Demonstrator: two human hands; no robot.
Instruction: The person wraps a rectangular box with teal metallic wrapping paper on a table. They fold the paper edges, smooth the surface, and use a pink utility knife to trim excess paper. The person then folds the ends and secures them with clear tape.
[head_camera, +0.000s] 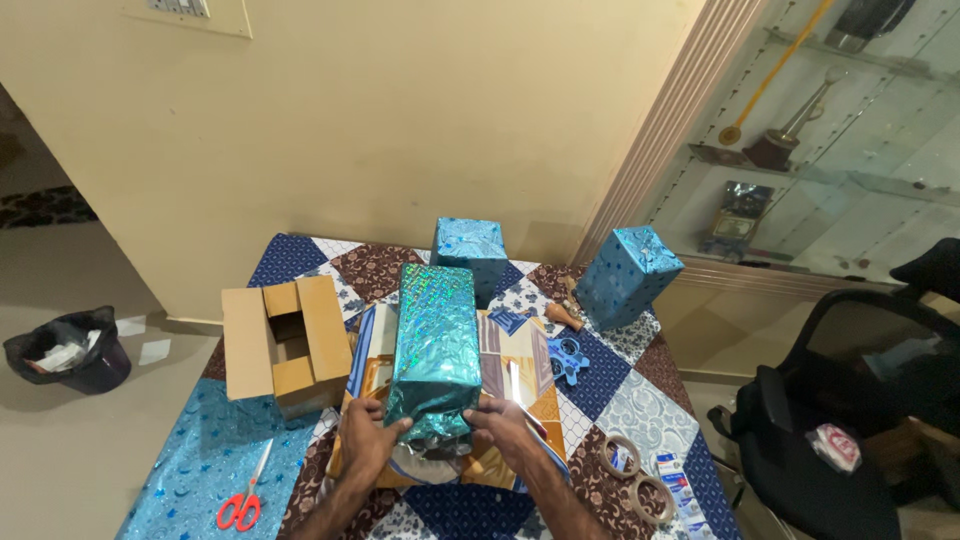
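Both hands are at the near end of a long box wrapped in shiny teal paper (435, 345), which lies lengthwise in the middle of the table (640, 400) on a sheet of patterned wrapping paper (520, 365). The left hand (365, 435) clasps the near left corner, fingers curled onto the foil; the right hand (505, 425) presses the near right corner the same way — between them the loose end of the wrap bunches, silvery and unfolded.

To the left of the box an open cardboard carton (285, 345) sits with its flaps spread. Red-handled scissors (243, 500) lie at the near left on the blue part of the patchwork cloth. Two finished teal parcels stand further back — one upright (470, 255) just behind the long box, one tilted (627, 275) off to the right. A blue tape dispenser (567, 358) rests right of the sheet, and two tape rolls (635, 475) lie near the right edge. A black bin (70, 350) stands on the floor to the left, a black chair (830, 440) to the right.
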